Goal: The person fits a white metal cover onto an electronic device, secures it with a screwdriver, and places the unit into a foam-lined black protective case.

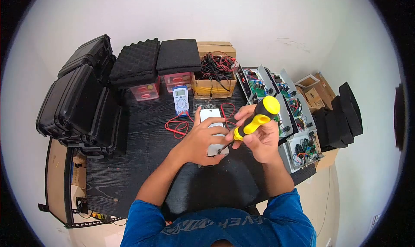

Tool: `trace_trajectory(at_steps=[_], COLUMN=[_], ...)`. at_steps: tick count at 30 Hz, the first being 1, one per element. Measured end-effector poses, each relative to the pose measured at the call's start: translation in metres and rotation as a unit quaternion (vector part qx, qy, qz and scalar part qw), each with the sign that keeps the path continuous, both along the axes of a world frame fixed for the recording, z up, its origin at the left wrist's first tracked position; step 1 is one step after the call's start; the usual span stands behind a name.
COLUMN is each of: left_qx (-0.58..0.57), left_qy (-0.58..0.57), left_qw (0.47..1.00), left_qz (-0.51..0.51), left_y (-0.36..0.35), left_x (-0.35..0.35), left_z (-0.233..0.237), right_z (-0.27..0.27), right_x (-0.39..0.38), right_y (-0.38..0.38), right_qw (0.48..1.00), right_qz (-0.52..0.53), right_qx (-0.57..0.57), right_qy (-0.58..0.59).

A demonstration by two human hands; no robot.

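In the middle of the table lies a white metal box point(212, 149), its long side pointing away from me. My left hand point(203, 139) grips it, fingers laid across the top and thumb at the near edge. A screwdriver point(255, 122) with a black and yellow handle is in my right hand point(264, 139), whose fingers wrap round the handle. Its shaft slants down to a screw point(219, 151) at the box's near end. Another small screw point(211, 111) shows at the far end. My left fingers cover the middle of the box.
Beyond the box stand a multimeter point(181, 100) with red leads point(177, 128) and a carton point(212, 89) of cables. Black cases point(71, 104) are stacked left; foam pads point(179, 56) lie on red-drawered boxes. Several opened metal housings with circuit boards point(302, 149) line the right side.
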State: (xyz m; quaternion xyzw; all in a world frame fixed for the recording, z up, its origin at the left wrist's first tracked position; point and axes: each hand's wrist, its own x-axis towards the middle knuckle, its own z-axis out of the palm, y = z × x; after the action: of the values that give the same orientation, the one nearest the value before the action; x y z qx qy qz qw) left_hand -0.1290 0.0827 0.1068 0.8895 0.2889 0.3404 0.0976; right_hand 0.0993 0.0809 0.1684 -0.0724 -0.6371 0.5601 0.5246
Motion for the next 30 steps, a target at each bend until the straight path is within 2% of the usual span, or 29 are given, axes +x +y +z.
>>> trace_trajectory(at_steps=[3, 7, 10, 14, 18, 19, 22, 27, 30], left_qx=[0.006, 0.013, 0.007, 0.005, 0.013, 0.013, 0.01, 0.013, 0.016], left_qy=[0.001, -0.003, -0.012, -0.021, -0.015, -0.013, -0.019, -0.019, -0.017], left_qw=[1.0, 1.0, 1.0, 1.0, 1.0, 1.0, 1.0, 1.0, 1.0], left_qz=[-0.005, -0.008, -0.002, -0.002, -0.008, -0.007, -0.006, -0.001, -0.007], left_y=[0.001, 0.0, 0.0, -0.001, -0.001, 0.0, 0.001, 0.001, 0.001], left_x=[-0.001, -0.001, 0.0, 0.001, 0.002, 0.003, 0.002, 0.003, 0.004], left_z=[-0.001, 0.001, 0.0, 0.0, 0.001, -0.001, -0.003, -0.003, -0.001], right_z=[-0.005, -0.014, -0.006, -0.011, -0.022, -0.023, -0.017, -0.007, -0.012], right_x=[-0.005, -0.006, -0.001, 0.004, 0.002, 0.002, 0.007, 0.004, 0.003], right_y=[-0.002, 0.007, 0.003, 0.001, 0.01, 0.016, 0.006, -0.002, 0.006], right_qw=[0.999, 0.999, 0.995, 0.999, 0.996, 0.995, 0.997, 0.996, 0.998], right_qz=[0.004, -0.024, 0.025, -0.02, -0.019, 0.007, 0.036, -0.009, -0.014], right_qx=[-0.026, 0.012, -0.081, -0.026, 0.056, 0.077, -0.055, -0.081, -0.037], right_qy=[0.037, 0.039, 0.054, 0.018, 0.059, 0.056, 0.046, 0.019, 0.047])
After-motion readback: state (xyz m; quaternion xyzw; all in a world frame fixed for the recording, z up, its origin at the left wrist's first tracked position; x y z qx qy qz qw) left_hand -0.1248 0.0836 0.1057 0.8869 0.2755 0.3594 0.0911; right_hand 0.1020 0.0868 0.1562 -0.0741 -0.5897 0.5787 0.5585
